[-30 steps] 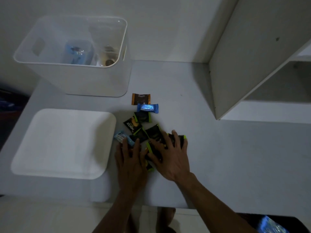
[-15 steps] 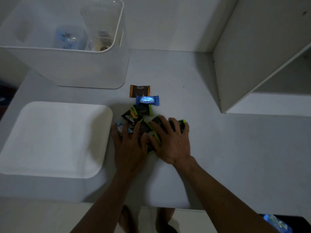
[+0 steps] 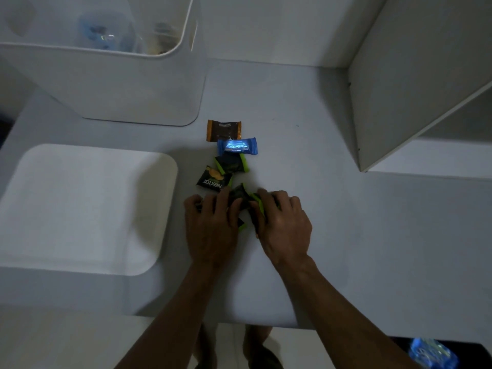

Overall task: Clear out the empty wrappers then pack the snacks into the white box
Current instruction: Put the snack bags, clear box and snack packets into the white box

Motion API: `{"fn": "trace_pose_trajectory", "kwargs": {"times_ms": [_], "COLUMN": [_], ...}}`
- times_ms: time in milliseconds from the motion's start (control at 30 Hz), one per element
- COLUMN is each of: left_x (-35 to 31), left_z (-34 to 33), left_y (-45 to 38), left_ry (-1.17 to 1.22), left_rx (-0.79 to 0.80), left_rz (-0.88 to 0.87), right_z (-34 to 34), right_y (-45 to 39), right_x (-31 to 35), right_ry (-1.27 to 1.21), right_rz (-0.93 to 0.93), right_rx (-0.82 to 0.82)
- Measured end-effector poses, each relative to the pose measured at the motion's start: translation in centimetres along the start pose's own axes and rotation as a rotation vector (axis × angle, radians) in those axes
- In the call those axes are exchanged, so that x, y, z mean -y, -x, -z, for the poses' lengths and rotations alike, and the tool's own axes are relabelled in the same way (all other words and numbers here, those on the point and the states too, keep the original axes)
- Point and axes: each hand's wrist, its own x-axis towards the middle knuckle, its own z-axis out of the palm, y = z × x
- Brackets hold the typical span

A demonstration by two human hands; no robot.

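Small snack packets lie in a row on the white table (image 3: 346, 235): an orange-brown one (image 3: 224, 130), a blue one (image 3: 237, 146), a black-and-green one (image 3: 231, 164) and a black Nextar packet (image 3: 214, 179). My left hand (image 3: 213, 225) and my right hand (image 3: 282, 225) press side by side on a cluster of black-and-green packets (image 3: 241, 199), fingers curled over them. The white box (image 3: 119, 83) stands at the back left, with a blue wrapper and other items inside. Its flat white lid (image 3: 80, 209) lies at the left.
A white shelf unit (image 3: 415, 83) rises at the right. A blue packet (image 3: 431, 354) lies on a dark surface below the table's front right edge. My feet show under the front edge.
Both hands have slid forward over the packet cluster and drawn it together; the light-blue packet by my left hand is now covered. The view has moved closer to the table.
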Motion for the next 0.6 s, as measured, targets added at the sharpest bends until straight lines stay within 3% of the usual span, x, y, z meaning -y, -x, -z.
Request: {"fn": "trace_pose_trajectory", "kwargs": {"times_ms": [367,600], "left_x": [-0.7,-1.8], "left_z": [-0.2,2.1], "left_y": [0.0,-1.7], "left_ry": [0.254,0.366], "left_rx": [-0.066,-0.109], "left_rz": [0.108,0.211], "right_z": [0.4,2.2], "right_y": [0.2,-0.7], "right_x": [0.7,2.3], "right_ry": [-0.14,-0.32], "right_rz": [-0.116,-0.298], "right_rx": [0.006,0.052]}}
